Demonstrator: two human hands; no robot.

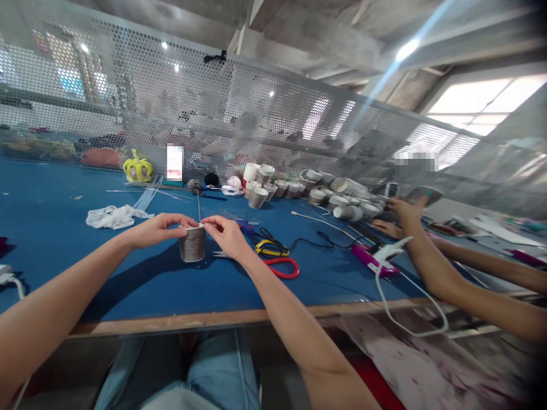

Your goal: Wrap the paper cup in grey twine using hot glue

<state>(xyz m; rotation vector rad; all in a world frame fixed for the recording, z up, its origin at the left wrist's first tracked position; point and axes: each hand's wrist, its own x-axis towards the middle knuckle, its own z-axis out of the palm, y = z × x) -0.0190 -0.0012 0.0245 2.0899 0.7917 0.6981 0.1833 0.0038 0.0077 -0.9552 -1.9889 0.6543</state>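
Observation:
A small cup wrapped in grey-brown cord (192,246) stands upright on the blue tabletop, its pale rim uppermost. My left hand (164,229) pinches the rim from the left with thumb and fingers. From the right, the fingertips of my right hand (226,234) close at the same rim, where a thin cord (199,208) meets it. That cord runs back to a grey yarn ball (194,185). Just beside my right wrist lie scissors with red handles (288,267), partly hidden by the forearm.
Crumpled white cloth (113,217) lies left. Several cups (258,196) stand along the back by a perforated metal screen (179,97). Yellow-handled scissors (271,247), a black cable and a purple glue gun (374,260) lie right. A co-worker's arms (440,270) reach in there.

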